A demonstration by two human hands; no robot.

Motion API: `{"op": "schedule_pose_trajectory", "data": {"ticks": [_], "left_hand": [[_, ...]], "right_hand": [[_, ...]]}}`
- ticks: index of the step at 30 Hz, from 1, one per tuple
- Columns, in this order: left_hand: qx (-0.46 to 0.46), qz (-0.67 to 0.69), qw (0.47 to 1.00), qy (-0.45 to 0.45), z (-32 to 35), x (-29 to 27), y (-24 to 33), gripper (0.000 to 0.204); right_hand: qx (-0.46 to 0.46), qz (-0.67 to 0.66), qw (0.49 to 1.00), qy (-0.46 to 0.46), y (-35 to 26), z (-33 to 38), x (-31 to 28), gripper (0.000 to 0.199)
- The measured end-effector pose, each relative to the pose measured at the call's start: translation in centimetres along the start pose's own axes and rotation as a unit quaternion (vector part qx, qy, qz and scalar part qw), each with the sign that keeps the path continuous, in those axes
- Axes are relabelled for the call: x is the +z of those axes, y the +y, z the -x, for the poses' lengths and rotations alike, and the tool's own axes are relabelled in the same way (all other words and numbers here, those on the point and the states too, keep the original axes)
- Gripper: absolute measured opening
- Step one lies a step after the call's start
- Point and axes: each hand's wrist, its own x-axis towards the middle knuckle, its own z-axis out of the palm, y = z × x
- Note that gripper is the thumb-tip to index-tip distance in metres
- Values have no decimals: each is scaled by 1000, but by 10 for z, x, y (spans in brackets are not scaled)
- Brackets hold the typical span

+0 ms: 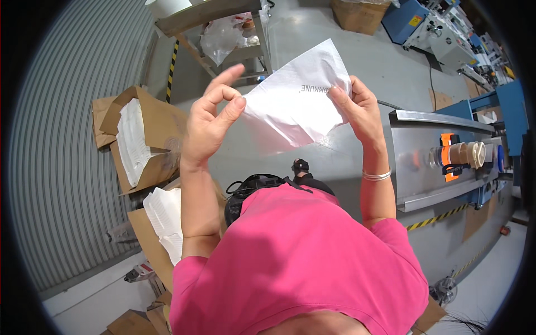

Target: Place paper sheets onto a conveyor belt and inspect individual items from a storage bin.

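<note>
A thin white paper bag (298, 92) with dark print on its face hangs between my two hands, above the grey floor. It looks flat and is held at a slant, with one corner pointing up and away. My left hand (215, 114) pinches its left corner between thumb and fingers, with a finger raised. At the right edge my right hand (357, 106) grips it, thumb on top near the print and fingers behind. Whether the bag has an opening on either side cannot be made out.
On the left, an open cardboard box (159, 131) holds stacked white paper, and a second box (146, 234) stands nearer. A metal tray table (416, 145) carrying tape rolls (466, 155) is on the right. Ahead stands a trolley (209, 19); blue machinery (405, 19) is far right.
</note>
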Motion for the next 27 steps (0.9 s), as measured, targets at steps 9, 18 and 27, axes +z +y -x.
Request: {"op": "schedule_pose_trajectory", "data": {"ticks": [9,18,27], "left_hand": [[-166,297,935,-103,2,-23,-7,64],[-157,207,966,8,16,-2,-9,36],[-90,144,979,117,-1,-3,1,20]], "right_hand": [[-56,-51,994,76,3,-11,12,22],[-86,-62,985,135,20,-23,6,25],[44,-112,992,32,0,-19,9,51]]}}
